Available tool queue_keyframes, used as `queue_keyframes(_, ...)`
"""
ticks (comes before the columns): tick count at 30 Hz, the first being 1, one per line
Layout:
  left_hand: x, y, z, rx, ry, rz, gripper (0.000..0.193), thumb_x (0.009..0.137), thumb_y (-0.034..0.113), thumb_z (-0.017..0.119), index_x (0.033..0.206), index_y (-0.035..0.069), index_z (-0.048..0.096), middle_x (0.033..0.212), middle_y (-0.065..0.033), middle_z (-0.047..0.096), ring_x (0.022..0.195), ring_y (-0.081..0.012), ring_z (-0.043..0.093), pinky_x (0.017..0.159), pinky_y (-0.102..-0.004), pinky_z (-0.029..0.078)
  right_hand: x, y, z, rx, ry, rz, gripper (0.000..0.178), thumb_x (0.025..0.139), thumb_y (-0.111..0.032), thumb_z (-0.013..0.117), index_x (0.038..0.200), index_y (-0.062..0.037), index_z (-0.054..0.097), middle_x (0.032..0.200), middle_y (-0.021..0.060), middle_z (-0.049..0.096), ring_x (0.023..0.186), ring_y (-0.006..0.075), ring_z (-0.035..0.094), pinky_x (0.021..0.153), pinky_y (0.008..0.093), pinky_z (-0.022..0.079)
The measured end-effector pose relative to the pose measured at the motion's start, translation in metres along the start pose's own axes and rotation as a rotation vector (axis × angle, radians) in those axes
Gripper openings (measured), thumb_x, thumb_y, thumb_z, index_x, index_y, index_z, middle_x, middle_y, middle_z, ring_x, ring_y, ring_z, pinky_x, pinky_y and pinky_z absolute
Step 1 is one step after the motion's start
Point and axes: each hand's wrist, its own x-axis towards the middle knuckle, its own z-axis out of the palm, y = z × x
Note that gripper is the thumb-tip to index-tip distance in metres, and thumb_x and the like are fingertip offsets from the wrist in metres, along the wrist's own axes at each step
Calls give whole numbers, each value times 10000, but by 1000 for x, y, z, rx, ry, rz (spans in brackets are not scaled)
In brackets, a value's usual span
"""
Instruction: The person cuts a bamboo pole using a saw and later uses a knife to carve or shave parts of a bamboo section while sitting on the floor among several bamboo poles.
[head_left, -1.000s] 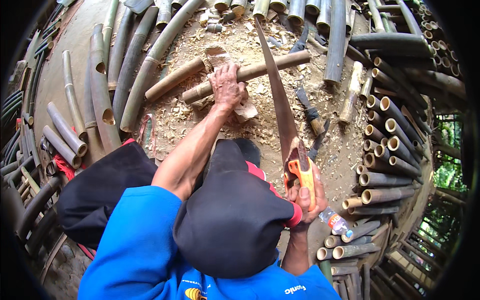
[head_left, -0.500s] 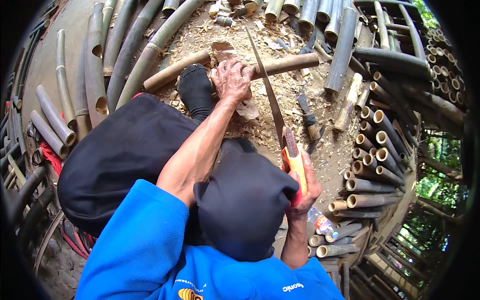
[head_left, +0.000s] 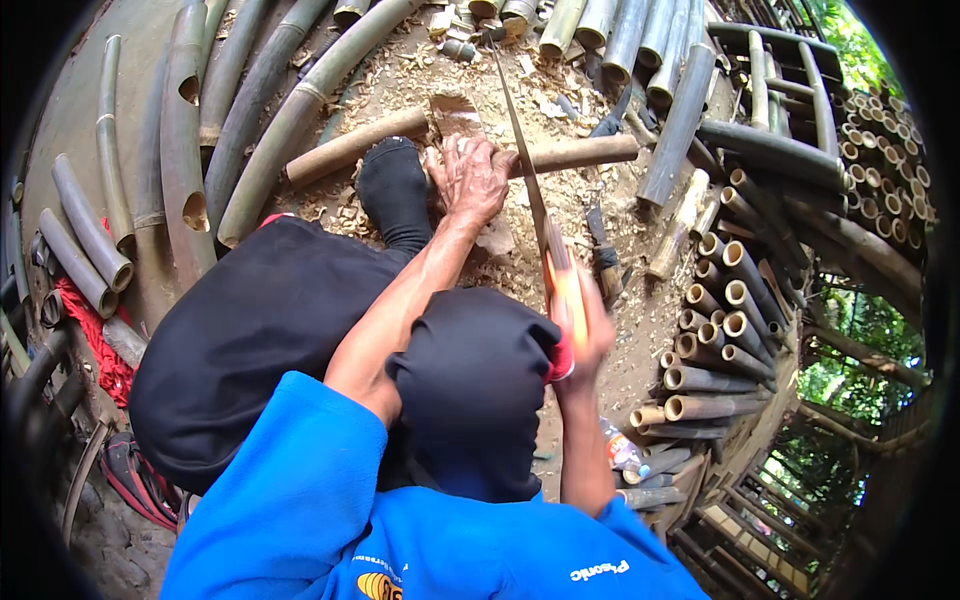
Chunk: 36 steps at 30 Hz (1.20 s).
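Bamboo poles [head_left: 260, 120] fan across the upper left of the frame, and cut stubs [head_left: 720, 330] stack at right. A bamboo length [head_left: 580, 153] lies across the upper centre on the shavings-strewn ground [head_left: 560, 110]. A foot in a black sock [head_left: 392, 185] rests on it. The left hand [head_left: 468, 180] presses it down, fingers wrapped over. The right hand [head_left: 580, 330], blurred, grips the orange handle of a saw [head_left: 530, 190] whose blade crosses the length.

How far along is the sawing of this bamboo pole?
Done: sawdust and chips already litter the ground. In hand: the left hand and a socked foot pin the bamboo pole while the right hand drives the saw across it. Left: the pole looks uncut through, both sides in line.
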Motion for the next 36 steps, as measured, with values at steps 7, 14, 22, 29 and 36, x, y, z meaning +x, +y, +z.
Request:
queue_keyframes(7,5,-2,0,27,3,30,359,988,475,638,1130,164,748,1352,-25,663,1435,-344,415,1208,-680,103,-13,9,3,66,7,19,432,1002,-111,576,1376,107,582,1194,265,729,1009,291,761,862,389,598)
queue_keyframes(14,4,-7,4,-12,-17,47,371,976,487,640,1102,156,751,1308,-28,657,1450,-321,402,1218,-682,100,-48,-11,-36,125,-94,10,488,1014,-97,509,1421,173,502,1347,296,658,1196,353,690,1015,415,546)
queue_keyframes(22,-3,-2,0,-43,-121,78,396,1006,459,591,1221,140,684,1358,-71,638,1468,-328,394,1235,-663,63,26,2,13,62,26,53,391,986,-119,637,1317,87,634,1132,238,749,912,241,768,743,356,592)
queue_keyframes(29,-1,-6,-8,4,-138,102,359,996,377,639,1251,124,650,1415,-92,605,1469,-318,408,1219,-674,117,-61,8,-29,4,14,7,432,944,-133,670,1327,65,649,1236,258,725,950,317,774,768,375,605)
queue_keyframes(36,-6,-23,2,90,106,171,346,962,379,688,1221,150,682,1330,-43,627,1378,-261,477,1205,-610,161,-60,-24,-48,24,-81,73,427,992,-97,590,1353,130,594,1248,258,723,1049,325,759,885,380,589)
